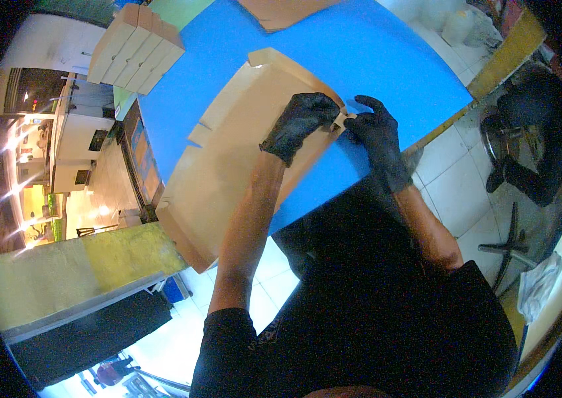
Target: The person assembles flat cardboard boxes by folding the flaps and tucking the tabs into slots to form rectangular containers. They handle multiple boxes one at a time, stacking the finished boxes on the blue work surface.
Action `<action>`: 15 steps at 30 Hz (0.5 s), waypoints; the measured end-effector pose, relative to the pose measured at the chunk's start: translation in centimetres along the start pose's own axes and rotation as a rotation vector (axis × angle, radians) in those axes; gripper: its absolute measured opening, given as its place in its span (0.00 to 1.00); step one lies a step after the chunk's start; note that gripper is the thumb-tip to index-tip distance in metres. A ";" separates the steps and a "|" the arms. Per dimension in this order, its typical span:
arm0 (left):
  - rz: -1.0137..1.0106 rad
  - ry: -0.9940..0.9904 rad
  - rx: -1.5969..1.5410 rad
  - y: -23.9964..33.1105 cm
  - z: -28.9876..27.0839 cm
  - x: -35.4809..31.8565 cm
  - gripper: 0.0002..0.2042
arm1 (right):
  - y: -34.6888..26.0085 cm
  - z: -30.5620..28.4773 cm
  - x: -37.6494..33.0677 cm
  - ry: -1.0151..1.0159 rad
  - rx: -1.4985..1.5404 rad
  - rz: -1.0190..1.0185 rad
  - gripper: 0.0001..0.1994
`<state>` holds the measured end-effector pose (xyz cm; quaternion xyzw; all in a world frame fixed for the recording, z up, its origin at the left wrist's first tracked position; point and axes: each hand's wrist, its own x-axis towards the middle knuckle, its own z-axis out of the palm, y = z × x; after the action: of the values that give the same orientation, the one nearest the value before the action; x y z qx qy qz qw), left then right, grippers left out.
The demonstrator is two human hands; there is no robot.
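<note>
A flat, unfolded brown cardboard box blank [228,159] lies across the blue tabletop [360,53], its lower end hanging past the tabletop's near edge and its upper end reaching up beyond both hands. The left hand [299,125], in a black glove, rests on the blank's right edge with its fingers curled over the cardboard, its grip closed on that edge. Just to the right of it, the right hand [377,139], also in a black glove, meets the same corner of the blank; its thumb and forefinger appear to pinch a small cardboard tab [342,121] that sits between the two hands, though the fold there is too small to read clearly. Both forearms run down from the hands to a black shirt at the bottom of the view. Left of the left hand, slots and flaps are cut into the blank's long side. Well up and to the left of the hands, a stack of folded pale boxes [136,48] stands at the far corner of the tabletop, and straight above the hands another piece of brown cardboard [281,12] lies at the tabletop's far edge. To the right of the right hand, beyond the tabletop's yellow rim, is a white tiled floor [453,179], where a dark stool [526,142] stands.
</note>
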<state>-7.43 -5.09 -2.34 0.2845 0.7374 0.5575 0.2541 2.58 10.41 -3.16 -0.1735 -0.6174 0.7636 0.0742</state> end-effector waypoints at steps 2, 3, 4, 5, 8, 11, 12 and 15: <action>-0.036 -0.002 -0.012 0.0 0.1 0.0 0.09 | 0.9 0.3 -0.2 0.055 0.048 -0.011 0.21; -0.054 -0.004 -0.018 0.0 0.2 0.0 0.09 | 1.0 0.4 -0.1 0.062 0.070 -0.015 0.21; -0.038 0.025 0.004 0.4 0.4 0.0 0.08 | 0.9 0.5 -0.1 0.075 0.092 -0.017 0.21; -0.022 0.054 0.027 1.0 0.7 0.0 0.07 | 0.9 0.5 -0.1 0.090 0.114 -0.019 0.21; -0.003 0.084 0.003 1.1 0.7 -0.3 0.06 | 1.2 0.5 0.2 0.085 0.133 0.013 0.21; 0.015 0.062 -0.035 1.4 0.7 -0.4 0.07 | 0.5 0.5 0.0 0.080 0.072 0.028 0.21; 0.024 0.050 -0.041 1.5 0.8 -0.4 0.07 | 0.6 0.4 0.1 0.082 0.058 0.031 0.21; -0.042 0.056 -0.151 1.1 0.8 -0.2 0.08 | 0.6 0.4 0.1 0.086 0.010 0.030 0.21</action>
<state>-6.54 -4.44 -1.45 0.2335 0.7058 0.6137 0.2658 2.43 9.97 -3.65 -0.2148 -0.6074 0.7595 0.0900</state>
